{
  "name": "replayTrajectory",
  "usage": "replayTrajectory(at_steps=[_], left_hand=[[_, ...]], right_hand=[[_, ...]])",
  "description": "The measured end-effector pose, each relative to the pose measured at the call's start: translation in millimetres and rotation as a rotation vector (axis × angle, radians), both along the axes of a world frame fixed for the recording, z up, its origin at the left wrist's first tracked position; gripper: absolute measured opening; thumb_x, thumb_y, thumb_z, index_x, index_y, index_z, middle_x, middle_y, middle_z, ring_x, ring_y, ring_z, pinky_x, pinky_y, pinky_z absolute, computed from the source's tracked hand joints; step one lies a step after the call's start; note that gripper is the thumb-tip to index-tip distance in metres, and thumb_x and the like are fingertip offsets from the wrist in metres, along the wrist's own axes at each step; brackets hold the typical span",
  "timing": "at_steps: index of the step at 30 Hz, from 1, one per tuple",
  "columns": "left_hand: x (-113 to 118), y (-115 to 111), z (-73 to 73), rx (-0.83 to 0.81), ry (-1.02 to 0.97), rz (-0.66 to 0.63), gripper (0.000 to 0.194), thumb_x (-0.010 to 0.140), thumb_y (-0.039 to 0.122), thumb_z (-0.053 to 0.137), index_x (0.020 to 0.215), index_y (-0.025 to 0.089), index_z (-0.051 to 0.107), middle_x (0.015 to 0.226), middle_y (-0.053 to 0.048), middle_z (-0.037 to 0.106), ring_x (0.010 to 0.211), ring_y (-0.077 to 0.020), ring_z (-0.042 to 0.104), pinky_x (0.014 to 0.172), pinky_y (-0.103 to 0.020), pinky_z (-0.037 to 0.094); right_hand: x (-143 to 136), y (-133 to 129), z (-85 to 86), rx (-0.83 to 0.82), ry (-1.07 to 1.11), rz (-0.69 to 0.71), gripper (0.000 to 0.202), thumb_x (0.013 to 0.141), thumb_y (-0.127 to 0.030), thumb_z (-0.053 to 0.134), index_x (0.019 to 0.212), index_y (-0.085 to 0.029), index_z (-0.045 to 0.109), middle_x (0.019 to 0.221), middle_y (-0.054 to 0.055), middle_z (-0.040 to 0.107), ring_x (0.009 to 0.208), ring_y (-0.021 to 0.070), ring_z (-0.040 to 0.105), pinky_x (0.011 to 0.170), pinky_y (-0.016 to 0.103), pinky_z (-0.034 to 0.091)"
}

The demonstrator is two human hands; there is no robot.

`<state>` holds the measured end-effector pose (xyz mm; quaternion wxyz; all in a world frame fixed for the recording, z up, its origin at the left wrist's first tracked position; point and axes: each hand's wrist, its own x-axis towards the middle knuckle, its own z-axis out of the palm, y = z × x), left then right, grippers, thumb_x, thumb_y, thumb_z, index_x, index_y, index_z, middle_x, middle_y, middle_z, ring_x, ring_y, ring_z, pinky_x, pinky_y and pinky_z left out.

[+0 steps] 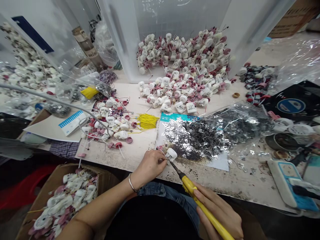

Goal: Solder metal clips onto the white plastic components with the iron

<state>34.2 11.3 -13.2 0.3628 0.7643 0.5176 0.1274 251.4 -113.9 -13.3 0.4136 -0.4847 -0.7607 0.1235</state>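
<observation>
Yellow soldering iron, one, gripped in right fingers; white plastic piece, one, pinched in left fingers.

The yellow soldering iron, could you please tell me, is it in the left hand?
No, the right hand holds the yellow soldering iron.

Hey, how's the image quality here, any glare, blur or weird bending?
In the head view, bright glare flecks the loose metal pieces and streaks the clear plastic wrap; also in the head view, the wide lens seems to stretch the edges, the red object at lower left looks dim and soft, and the yellow soldering iron reads fairly clearly.
</observation>
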Motion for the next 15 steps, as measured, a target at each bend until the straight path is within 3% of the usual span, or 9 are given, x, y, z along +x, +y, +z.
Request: replayTrajectory(at_steps=[10, 15], left_hand=[[2.3, 2.9, 0.2, 0.004, 0.042, -0.02, 0.017, 0.081, 0.013, 0.059, 0.072, 0.016, 0.074, 0.081, -0.004, 0.073, 0.078, -0.017, 0.067, 0.079, -0.026, 0.05], [3.8, 3.8, 2.5, 0.0, 0.076, -0.027, 0.019, 0.081, 0.013, 0.058, 0.069, 0.017, 0.073, 0.078, -0.003, 0.073, 0.076, -0.0166, 0.066, 0.077, -0.025, 0.049]], right_hand=[[-3.6, -0.8, -0.2, 0.001, -0.021, 0.027, 0.049, 0.081, -0.005, 0.053, 0.129, -0.016, 0.056, 0.121, 0.01, 0.065, 0.111, 0.0216, 0.064, 0.086, 0.032, 0.06], [-3.5, 1.9, 7.6, -0.001, -0.067, 0.05, 0.048, 0.081, -0.006, 0.054, 0.127, -0.016, 0.057, 0.117, 0.009, 0.067, 0.108, 0.0207, 0.065, 0.087, 0.03, 0.059]])
